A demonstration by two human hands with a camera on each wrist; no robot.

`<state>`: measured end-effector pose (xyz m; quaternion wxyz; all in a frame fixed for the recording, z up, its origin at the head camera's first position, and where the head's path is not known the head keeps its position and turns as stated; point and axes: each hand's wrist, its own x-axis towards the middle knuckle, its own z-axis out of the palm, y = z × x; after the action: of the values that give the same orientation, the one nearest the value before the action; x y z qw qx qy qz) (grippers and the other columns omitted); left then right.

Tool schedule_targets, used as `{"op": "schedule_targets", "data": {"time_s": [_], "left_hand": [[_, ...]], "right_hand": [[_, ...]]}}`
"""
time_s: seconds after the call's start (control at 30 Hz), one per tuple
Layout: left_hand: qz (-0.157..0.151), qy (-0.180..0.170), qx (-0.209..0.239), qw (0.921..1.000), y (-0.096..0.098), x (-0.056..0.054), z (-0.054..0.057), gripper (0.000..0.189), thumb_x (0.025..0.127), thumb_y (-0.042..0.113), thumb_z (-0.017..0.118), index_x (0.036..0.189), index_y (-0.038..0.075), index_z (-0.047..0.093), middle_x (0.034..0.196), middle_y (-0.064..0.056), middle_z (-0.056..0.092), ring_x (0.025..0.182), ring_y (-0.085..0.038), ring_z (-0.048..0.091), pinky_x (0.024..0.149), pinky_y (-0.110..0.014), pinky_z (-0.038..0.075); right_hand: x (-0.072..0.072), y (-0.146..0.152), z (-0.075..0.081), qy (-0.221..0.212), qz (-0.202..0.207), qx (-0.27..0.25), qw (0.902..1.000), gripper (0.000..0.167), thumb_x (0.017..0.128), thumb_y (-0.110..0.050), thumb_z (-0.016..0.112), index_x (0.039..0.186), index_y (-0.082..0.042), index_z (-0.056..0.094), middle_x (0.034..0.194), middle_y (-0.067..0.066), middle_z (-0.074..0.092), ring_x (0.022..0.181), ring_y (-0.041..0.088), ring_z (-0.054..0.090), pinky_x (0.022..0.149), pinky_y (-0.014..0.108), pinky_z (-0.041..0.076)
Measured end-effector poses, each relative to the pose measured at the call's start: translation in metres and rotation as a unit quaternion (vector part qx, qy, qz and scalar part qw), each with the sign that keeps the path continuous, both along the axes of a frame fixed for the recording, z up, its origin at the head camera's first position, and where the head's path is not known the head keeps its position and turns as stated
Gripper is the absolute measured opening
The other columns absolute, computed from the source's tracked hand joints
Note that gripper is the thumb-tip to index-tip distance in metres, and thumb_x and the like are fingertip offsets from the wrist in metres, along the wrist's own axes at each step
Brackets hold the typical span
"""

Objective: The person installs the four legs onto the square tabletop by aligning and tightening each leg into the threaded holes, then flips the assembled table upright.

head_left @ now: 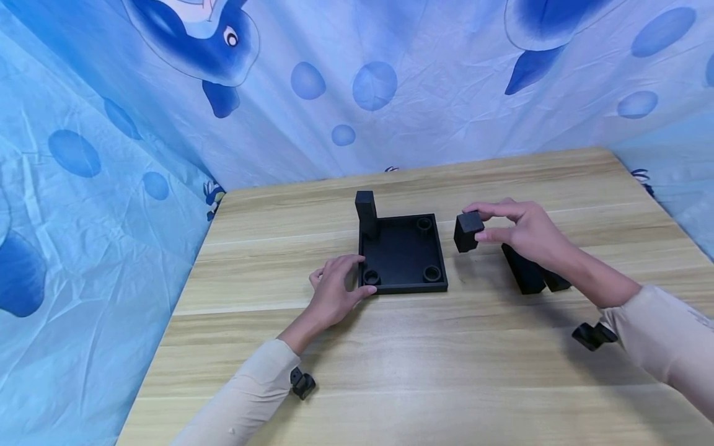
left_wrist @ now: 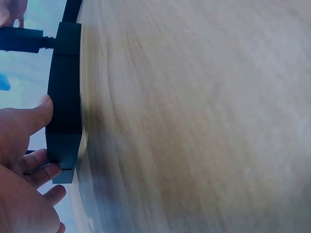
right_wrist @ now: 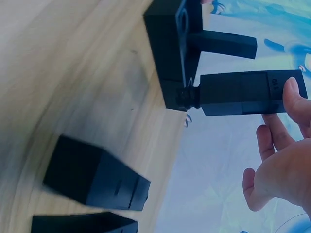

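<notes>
A square black tabletop [head_left: 400, 254] lies underside up, with a raised rim and round sockets in its corners. One black leg [head_left: 366, 214] stands upright in its far left corner. My left hand [head_left: 337, 288] grips the near left corner, thumb at the front rim and fingers along the left side. To the right of the tabletop, my right hand [head_left: 527, 232] pinches a second black leg [right_wrist: 243, 93] between thumb and fingers. That leg is held upright above the table, its threaded end [right_wrist: 188, 97] pointing down.
Two more black legs [head_left: 523, 269] lie side by side on the wooden table [head_left: 390, 384], below my right wrist. A blue curtain [head_left: 435, 105] with sea-animal prints hangs behind the table and along its left side.
</notes>
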<state>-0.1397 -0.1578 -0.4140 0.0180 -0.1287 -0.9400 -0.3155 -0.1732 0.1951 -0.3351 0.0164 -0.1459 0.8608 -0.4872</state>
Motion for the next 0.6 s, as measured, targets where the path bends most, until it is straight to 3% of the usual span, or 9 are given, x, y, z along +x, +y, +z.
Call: {"op": "schedule_targets", "data": {"time_s": [0.13,0.23,0.4,0.6], "left_hand": [[0.001,-0.006,-0.003,1.0,-0.001,0.0,0.0,0.062,0.08,0.036,0.078,0.134,0.016,0.054,0.138,0.001,0.052,0.128,-0.019,0.039,0.099,-0.053,0.013],[0.0,-0.006,-0.003,1.0,-0.002,0.0,0.001,0.062,0.081,0.037,0.077,0.134,0.016,0.054,0.138,0.001,0.052,0.128,-0.02,0.039,0.099,-0.053,0.013],[-0.002,-0.007,0.001,1.0,-0.002,0.0,0.001,0.061,0.081,0.036,0.077,0.134,0.016,0.054,0.138,0.001,0.052,0.128,-0.02,0.039,0.099,-0.053,0.013],[0.0,-0.009,-0.002,1.0,-0.001,0.0,0.001,0.062,0.081,0.037,0.077,0.134,0.016,0.054,0.138,0.001,0.052,0.128,-0.019,0.039,0.099,-0.053,0.013]], "right_hand": [[-0.006,-0.006,0.004,-0.019,-0.013,-0.014,0.9996,0.043,0.085,-0.023,0.075,0.126,-0.027,0.065,0.113,0.005,0.063,0.115,0.012,0.048,0.087,0.033,0.041],[-0.011,-0.011,0.006,-0.029,-0.014,-0.02,0.9993,0.044,0.086,-0.023,0.074,0.128,-0.027,0.064,0.125,0.002,0.061,0.12,0.012,0.048,0.081,0.024,0.042],[-0.017,-0.018,0.008,-0.038,-0.008,-0.046,0.9982,0.045,0.086,-0.023,0.074,0.129,-0.023,0.063,0.138,0.001,0.055,0.131,0.018,0.044,0.091,0.027,0.042],[-0.021,-0.022,0.009,-0.041,-0.017,-0.069,0.9966,0.047,0.084,-0.025,0.075,0.129,-0.02,0.063,0.13,0.005,0.06,0.129,0.019,0.045,0.091,0.029,0.042]]}}
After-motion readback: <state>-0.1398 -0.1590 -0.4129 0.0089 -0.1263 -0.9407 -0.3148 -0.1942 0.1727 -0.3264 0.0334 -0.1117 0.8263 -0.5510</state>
